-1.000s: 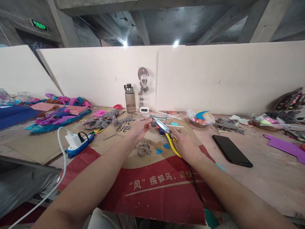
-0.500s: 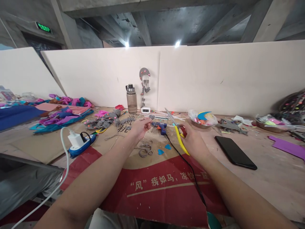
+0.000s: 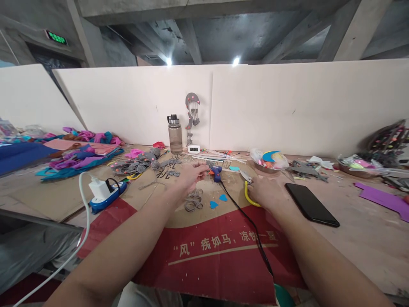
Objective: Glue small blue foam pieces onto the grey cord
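Scissors (image 3: pixel 246 189) lie right of frame centre; long axis slants upper left to lower right, blades pointing upper left. Right hand (image 3: pixel 268 192): grip curled round the yellow handles, fingertips partly hidden. Left hand (image 3: pixel 191 175), mid-frame: grip pinched, thumb and fingertips on a small grey piece (image 3: pixel 210 163), just beside the blue glue gun (image 3: pixel 217 173).

Shiny metal scissor blades (image 3: pixel 245 175), yellow plastic handle (image 3: pixel 247 196), matt cardboard (image 3: pixel 217 275), glossy phone screen (image 3: pixel 311 204)
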`<act>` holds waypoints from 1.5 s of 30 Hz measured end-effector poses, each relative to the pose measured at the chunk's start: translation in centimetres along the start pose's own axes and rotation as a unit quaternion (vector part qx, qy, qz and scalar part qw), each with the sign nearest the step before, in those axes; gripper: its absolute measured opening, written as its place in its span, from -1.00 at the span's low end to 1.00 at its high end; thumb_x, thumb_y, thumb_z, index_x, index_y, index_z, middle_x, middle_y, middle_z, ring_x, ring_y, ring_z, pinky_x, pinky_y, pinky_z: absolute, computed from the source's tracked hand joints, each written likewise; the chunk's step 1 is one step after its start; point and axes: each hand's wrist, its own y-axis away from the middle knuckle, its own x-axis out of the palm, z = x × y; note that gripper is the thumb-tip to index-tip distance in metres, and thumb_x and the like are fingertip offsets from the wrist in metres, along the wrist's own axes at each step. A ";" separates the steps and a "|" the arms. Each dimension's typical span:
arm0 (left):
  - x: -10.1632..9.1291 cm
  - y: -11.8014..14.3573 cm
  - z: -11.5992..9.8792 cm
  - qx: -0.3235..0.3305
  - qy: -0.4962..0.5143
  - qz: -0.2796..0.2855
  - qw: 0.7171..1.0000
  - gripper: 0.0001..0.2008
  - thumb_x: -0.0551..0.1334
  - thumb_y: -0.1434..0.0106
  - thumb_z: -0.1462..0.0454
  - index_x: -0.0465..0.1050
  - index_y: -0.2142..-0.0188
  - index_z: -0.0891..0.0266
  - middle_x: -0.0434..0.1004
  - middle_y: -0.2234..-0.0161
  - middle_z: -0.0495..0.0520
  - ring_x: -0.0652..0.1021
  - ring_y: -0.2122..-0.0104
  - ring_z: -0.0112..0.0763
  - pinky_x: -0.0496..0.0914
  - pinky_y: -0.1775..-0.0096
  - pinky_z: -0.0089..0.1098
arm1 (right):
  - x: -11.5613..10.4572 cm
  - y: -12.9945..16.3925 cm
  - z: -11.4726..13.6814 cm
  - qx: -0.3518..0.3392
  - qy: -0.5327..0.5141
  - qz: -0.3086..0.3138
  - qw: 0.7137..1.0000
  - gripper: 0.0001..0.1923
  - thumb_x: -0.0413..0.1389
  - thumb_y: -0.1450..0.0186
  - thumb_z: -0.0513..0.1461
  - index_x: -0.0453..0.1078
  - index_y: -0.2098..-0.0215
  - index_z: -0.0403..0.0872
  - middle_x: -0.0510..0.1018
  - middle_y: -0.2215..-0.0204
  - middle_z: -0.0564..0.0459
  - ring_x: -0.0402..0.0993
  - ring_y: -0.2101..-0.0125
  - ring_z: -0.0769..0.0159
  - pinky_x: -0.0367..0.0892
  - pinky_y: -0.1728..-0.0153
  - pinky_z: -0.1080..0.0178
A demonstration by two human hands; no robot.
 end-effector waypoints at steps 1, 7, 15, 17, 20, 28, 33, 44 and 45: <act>0.1 0.1 0.1 -0.002 -0.002 0.011 1.000 -0.72 0.46 0.15 0.27 0.43 0.49 0.31 0.41 0.54 -0.06 0.34 0.59 -0.64 0.26 0.46 -0.50 | -0.1 0.2 0.3 -0.018 -0.023 -0.049 0.998 -0.74 0.03 -0.28 -0.23 0.49 0.20 -0.20 0.56 0.24 -0.31 0.51 0.20 -0.03 0.31 0.23 0.09; 1.1 0.9 0.7 -0.007 -0.015 0.073 0.997 -0.76 0.44 0.09 0.25 0.43 0.50 0.31 0.37 0.56 -0.08 0.28 0.61 -0.66 0.18 0.50 -0.52 | -0.5 1.1 2.8 -0.155 -0.261 -0.309 0.901 -0.81 0.01 -0.35 -0.21 0.43 0.19 -0.09 0.51 0.25 -0.09 0.40 0.17 0.17 0.29 0.10 0.16; 2.6 2.3 0.6 -0.018 -0.077 0.084 0.993 -0.78 0.41 0.08 0.24 0.45 0.49 0.30 0.37 0.55 -0.05 0.28 0.60 -0.62 0.16 0.49 -0.47 | -0.7 1.9 4.2 -0.220 -0.248 -0.300 0.894 -0.88 0.04 -0.33 -0.27 0.43 0.28 -0.05 0.49 0.35 -0.01 0.36 0.24 0.21 0.21 0.17 0.19; 2.8 2.5 0.7 -0.018 -0.091 0.081 0.992 -0.79 0.41 0.08 0.24 0.45 0.49 0.30 0.35 0.56 -0.06 0.29 0.59 -0.61 0.16 0.49 -0.46 | -0.8 1.9 4.4 -0.216 -0.236 -0.302 0.898 -0.89 0.05 -0.32 -0.28 0.42 0.31 -0.06 0.49 0.35 -0.01 0.36 0.25 0.21 0.20 0.18 0.20; 2.9 2.7 0.8 -0.011 -0.105 0.084 0.991 -0.80 0.40 0.06 0.24 0.46 0.48 0.29 0.35 0.56 -0.06 0.30 0.57 -0.58 0.16 0.48 -0.46 | -0.9 1.9 4.6 -0.212 -0.214 -0.302 0.904 -0.89 0.05 -0.32 -0.28 0.42 0.34 -0.06 0.50 0.35 -0.02 0.36 0.25 0.21 0.19 0.19 0.21; 3.2 3.1 0.7 0.028 -0.186 0.097 0.977 -0.87 0.32 0.00 0.26 0.44 0.53 0.28 0.32 0.61 -0.08 0.27 0.57 -0.57 0.15 0.47 -0.45 | -1.0 2.0 5.0 -0.199 -0.141 -0.301 0.922 -0.91 0.07 -0.28 -0.30 0.40 0.37 -0.07 0.51 0.37 -0.02 0.33 0.27 0.20 0.13 0.22 0.21; 3.4 3.3 0.4 0.057 -0.252 0.079 0.963 -0.92 0.28 0.00 0.29 0.46 0.53 0.28 0.36 0.59 -0.08 0.29 0.56 -0.55 0.17 0.46 -0.46 | -0.7 1.9 5.3 -0.190 -0.131 -0.297 0.926 -0.94 0.07 -0.23 -0.32 0.37 0.39 -0.08 0.48 0.38 -0.03 0.32 0.29 0.19 0.11 0.24 0.19; 3.4 3.4 0.3 0.120 -0.328 0.077 0.934 -0.98 0.27 0.05 0.36 0.48 0.53 0.26 0.47 0.55 -0.04 0.39 0.52 -0.50 0.24 0.41 -0.46 | -0.5 1.7 5.5 -0.128 -0.378 -0.205 0.894 -0.94 0.04 -0.09 -0.34 0.28 0.48 -0.05 0.43 0.51 0.07 0.31 0.43 0.31 0.17 0.42 0.29; 3.4 3.4 0.2 0.121 -0.327 0.077 0.934 -0.98 0.27 0.05 0.37 0.48 0.54 0.26 0.46 0.55 -0.05 0.38 0.52 -0.50 0.24 0.41 -0.46 | -0.5 1.6 5.5 -0.122 -0.398 -0.192 0.889 -0.95 0.03 -0.09 -0.33 0.28 0.49 -0.05 0.42 0.52 0.08 0.31 0.45 0.32 0.18 0.43 0.30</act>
